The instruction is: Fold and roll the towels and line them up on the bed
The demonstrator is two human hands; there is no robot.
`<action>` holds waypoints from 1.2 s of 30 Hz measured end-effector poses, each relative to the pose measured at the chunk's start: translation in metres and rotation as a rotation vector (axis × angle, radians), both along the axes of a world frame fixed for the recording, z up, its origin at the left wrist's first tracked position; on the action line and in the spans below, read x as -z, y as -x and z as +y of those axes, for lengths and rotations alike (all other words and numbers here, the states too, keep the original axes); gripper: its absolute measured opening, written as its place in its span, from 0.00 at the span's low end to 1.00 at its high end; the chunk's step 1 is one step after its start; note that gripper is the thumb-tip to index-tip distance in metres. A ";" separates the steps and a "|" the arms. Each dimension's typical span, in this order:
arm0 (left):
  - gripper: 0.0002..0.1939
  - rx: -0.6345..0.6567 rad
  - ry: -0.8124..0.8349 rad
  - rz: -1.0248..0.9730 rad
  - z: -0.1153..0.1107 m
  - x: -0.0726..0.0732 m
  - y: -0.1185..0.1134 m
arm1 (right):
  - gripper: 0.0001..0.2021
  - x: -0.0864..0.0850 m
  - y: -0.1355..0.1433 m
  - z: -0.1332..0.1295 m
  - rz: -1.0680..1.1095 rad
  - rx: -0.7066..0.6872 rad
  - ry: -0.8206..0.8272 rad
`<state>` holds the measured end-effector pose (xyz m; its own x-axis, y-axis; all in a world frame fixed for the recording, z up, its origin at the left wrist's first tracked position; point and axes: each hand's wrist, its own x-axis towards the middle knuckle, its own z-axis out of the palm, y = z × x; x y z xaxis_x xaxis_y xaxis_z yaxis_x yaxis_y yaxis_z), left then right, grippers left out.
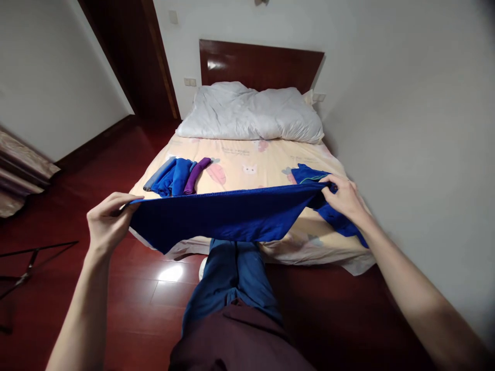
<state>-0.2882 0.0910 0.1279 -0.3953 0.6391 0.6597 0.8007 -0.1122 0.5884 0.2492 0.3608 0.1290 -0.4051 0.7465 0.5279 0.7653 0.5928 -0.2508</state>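
A dark blue cloth (216, 216) is stretched between my hands above the near edge of the bed, its lower part hanging down. My left hand (110, 219) pinches one top corner. At the opposite end, my right hand (343, 196) grips the other corner between thumb and fingers. Just behind my right hand lies a loose heap of blue fabric (340, 221) with a green edge; whether it joins the held cloth I cannot tell. On the bed's left side sit several rolled cloths, blue ones (166, 178) and a purple one (197, 175).
The bed (247, 154) has a pale printed sheet, with a grey-white quilt (251, 111) bunched by the dark wooden headboard (259, 64). A thin black stand (29, 265) is on the red floor (135, 309) at left. Curtains (21, 172) hang farther left.
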 end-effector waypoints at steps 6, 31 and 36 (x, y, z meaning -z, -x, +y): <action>0.13 -0.139 -0.024 0.002 0.003 0.001 0.001 | 0.10 0.011 -0.020 -0.008 0.044 0.012 0.037; 0.16 -0.279 0.158 0.120 0.028 0.017 0.023 | 0.06 0.005 -0.058 -0.017 0.049 0.292 0.112; 0.15 -0.277 0.195 0.226 0.022 0.022 0.032 | 0.08 0.009 -0.072 -0.022 -0.016 0.204 0.160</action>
